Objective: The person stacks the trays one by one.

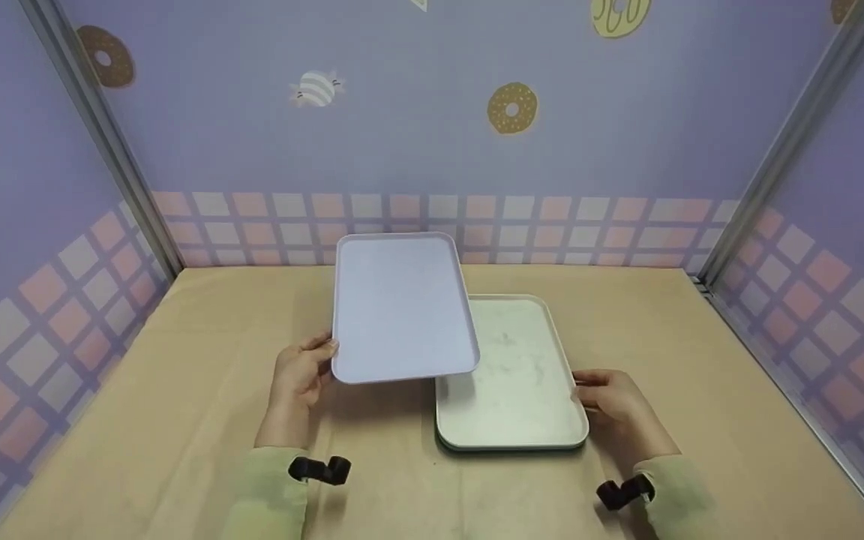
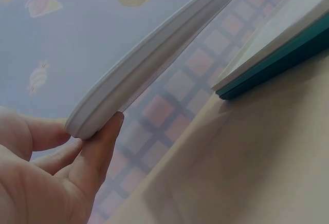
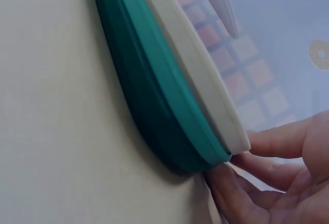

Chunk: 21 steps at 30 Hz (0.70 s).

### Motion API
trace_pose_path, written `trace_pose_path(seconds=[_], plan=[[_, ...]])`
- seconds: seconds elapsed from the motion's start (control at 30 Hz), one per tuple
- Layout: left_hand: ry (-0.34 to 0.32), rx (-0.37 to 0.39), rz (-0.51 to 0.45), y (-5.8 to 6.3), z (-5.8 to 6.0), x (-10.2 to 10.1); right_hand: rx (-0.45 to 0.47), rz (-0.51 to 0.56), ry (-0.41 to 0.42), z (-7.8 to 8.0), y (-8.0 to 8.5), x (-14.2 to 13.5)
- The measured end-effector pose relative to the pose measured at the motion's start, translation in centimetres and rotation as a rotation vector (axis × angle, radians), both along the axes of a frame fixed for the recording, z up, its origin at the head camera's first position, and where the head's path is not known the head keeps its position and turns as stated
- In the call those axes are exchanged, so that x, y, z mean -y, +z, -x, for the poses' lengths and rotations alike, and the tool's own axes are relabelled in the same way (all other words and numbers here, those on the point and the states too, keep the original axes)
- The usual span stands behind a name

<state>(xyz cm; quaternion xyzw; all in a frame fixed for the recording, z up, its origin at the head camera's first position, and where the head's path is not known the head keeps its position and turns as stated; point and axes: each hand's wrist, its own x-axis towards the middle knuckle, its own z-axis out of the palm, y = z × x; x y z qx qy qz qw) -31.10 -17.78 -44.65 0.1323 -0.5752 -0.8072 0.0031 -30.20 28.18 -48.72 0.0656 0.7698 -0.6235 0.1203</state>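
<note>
My left hand (image 1: 302,375) pinches the near left corner of a lavender tray (image 1: 402,307). In the left wrist view, the thumb lies on one side of that tray's rim (image 2: 128,75) and fingers on the other. The tray is raised and tilted, overlapping the far left part of a stack in the head view. A white tray (image 1: 514,390) tops this stack, with teal and darker green trays (image 3: 154,90) beneath it. My right hand (image 1: 616,397) holds the stack's right edge, thumb at the white rim and fingers lower by the green edges.
The stack rests on a beige-covered table (image 1: 222,337). Lilac walls (image 1: 417,150) with a pink and white check border enclose the back and sides. Metal posts (image 1: 113,150) stand at the back corners.
</note>
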Motion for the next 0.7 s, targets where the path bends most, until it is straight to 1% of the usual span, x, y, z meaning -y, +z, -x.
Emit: trace_pose_path(seconds=[0.1, 0.2, 0.27, 0.33, 0.43, 0.57, 0.63, 0.7], plan=[[0.000, -0.003, -0.006, -0.1, 0.0, -0.8, -0.014, 0.000, -0.062, -0.2, 0.3, 0.5], [-0.004, -0.013, -0.016, -0.2, 0.0, -1.6, -0.081, 0.002, -0.127, -0.3, 0.9, 1.3], [-0.009, -0.017, -0.022, -0.3, 0.0, -2.2, -0.148, -0.014, -0.167, -0.4, 1.2, 1.8], [-0.017, -0.019, -0.023, -0.3, -0.1, -2.9, -0.208, -0.021, -0.188, -0.5, 1.5, 2.3], [-0.025, -0.020, -0.023, -0.3, -0.2, -3.9, -0.257, -0.010, -0.216, -0.7, 1.9, 3.1], [-0.038, -0.016, -0.025, -0.5, -0.4, -5.2, -0.239, 0.117, -0.217, -1.0, 2.2, 4.0], [-0.050, -0.015, -0.025, -0.6, -0.5, -5.8, -0.216, 0.185, -0.197, -1.1, 2.3, 4.3], [-0.064, -0.017, -0.020, -0.7, -0.6, -6.4, -0.201, 0.226, -0.173, -1.2, 2.3, 4.6]])
